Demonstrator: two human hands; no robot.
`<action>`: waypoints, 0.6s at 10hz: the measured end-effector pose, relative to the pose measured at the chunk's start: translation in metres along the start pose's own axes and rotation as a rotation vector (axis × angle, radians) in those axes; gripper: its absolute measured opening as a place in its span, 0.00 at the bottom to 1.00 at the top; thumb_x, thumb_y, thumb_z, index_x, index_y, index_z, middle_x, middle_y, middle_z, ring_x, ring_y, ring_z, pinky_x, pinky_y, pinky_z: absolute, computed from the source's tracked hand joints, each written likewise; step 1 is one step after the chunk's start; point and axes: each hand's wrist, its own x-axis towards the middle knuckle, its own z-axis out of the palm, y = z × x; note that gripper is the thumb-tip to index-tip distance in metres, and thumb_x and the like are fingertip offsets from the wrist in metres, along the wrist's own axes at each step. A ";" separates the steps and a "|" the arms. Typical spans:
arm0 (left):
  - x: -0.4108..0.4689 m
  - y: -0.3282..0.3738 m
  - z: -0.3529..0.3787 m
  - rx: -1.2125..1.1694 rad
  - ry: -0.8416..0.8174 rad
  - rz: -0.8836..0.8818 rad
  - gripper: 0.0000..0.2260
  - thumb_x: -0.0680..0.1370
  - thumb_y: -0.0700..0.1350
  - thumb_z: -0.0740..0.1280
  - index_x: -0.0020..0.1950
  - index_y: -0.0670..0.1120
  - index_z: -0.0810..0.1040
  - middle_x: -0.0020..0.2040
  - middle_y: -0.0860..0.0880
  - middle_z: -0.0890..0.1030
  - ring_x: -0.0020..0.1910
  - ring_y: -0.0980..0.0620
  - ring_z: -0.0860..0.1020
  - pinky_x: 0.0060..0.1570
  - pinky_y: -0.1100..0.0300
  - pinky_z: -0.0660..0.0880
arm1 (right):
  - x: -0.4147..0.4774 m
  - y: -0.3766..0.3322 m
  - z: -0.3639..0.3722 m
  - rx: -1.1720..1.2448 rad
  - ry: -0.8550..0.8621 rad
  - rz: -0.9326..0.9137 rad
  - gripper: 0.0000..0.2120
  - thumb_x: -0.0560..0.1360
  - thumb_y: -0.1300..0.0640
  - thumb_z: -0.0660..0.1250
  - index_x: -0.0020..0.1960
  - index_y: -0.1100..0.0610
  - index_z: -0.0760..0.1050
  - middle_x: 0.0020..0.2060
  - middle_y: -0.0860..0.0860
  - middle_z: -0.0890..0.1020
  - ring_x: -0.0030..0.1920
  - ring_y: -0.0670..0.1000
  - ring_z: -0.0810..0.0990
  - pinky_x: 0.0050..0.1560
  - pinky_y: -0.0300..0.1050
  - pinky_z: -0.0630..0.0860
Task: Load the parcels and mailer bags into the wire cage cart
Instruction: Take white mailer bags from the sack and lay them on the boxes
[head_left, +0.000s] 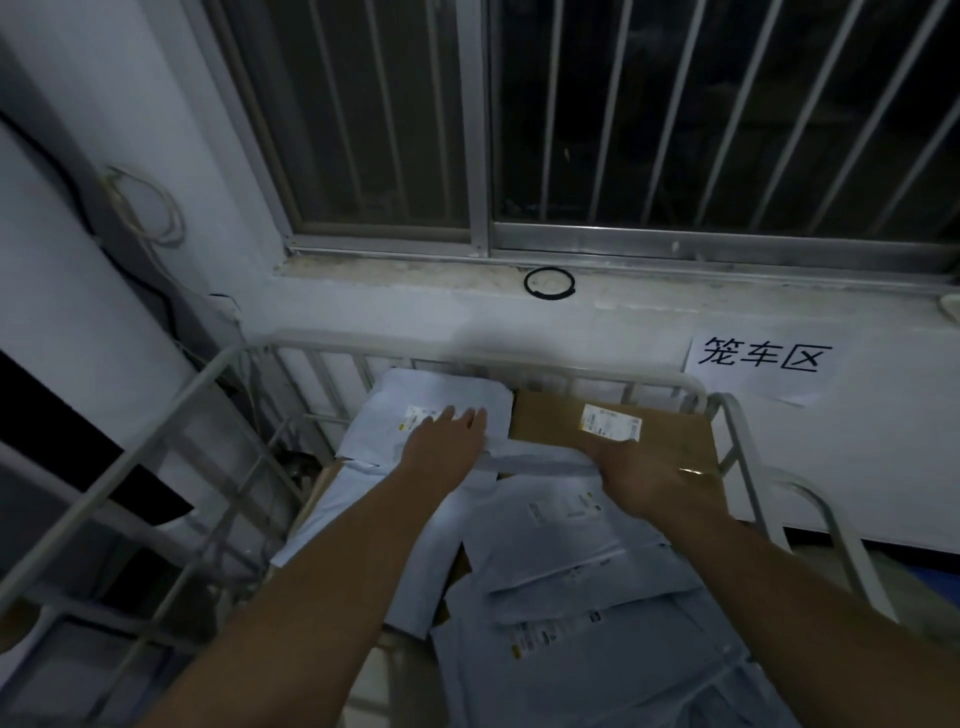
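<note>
Several pale mailer bags (571, 587) are lying overlapped in the near part of the wire cage cart (218, 371), printed labels (530, 636) facing up, with brown cardboard (460, 569) showing in a gap beneath them. Further in, I am seeing my left grip (447, 441) resting flat, fingers straight and close together, on a white mailer bag (441, 397) that is lying at the cart's far left. Its fingertips are touching that bag's sticker (418, 415). My right grip (649, 480) is sitting knuckles up at the right end of the white bag's folded near edge, over a flat cardboard parcel (670, 436). Its fingers are tucked out of sight, so I cannot tell whether it is pinching the bag or only pressing there. A thin band (693, 472) is showing on one finger. The parcel is lying at the far right, just beside the white bag, address slip (610, 422) upward. Beyond the far rail, a paper sign (758, 364) is hanging on the wall, and a black hoop (549, 283) is lying on the sill under a barred window (623, 130).
</note>
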 end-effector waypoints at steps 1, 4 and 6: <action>-0.012 -0.038 0.023 0.021 -0.010 0.002 0.27 0.85 0.46 0.56 0.81 0.42 0.49 0.79 0.41 0.60 0.76 0.41 0.61 0.70 0.45 0.64 | 0.016 -0.032 0.011 -0.040 -0.052 0.045 0.19 0.80 0.58 0.59 0.71 0.49 0.70 0.63 0.55 0.78 0.60 0.59 0.78 0.61 0.56 0.75; -0.025 -0.173 0.063 -0.016 -0.109 0.099 0.28 0.86 0.44 0.55 0.81 0.41 0.44 0.79 0.40 0.59 0.76 0.40 0.62 0.72 0.44 0.64 | 0.057 -0.156 0.059 -0.133 -0.083 0.029 0.29 0.82 0.59 0.57 0.80 0.45 0.57 0.75 0.54 0.69 0.70 0.56 0.72 0.69 0.46 0.69; -0.027 -0.230 0.071 -0.069 -0.178 0.144 0.32 0.82 0.34 0.58 0.81 0.40 0.44 0.78 0.38 0.59 0.74 0.38 0.64 0.69 0.42 0.68 | 0.076 -0.210 0.072 -0.204 -0.134 0.075 0.30 0.82 0.58 0.58 0.81 0.47 0.52 0.75 0.56 0.69 0.70 0.58 0.71 0.67 0.47 0.70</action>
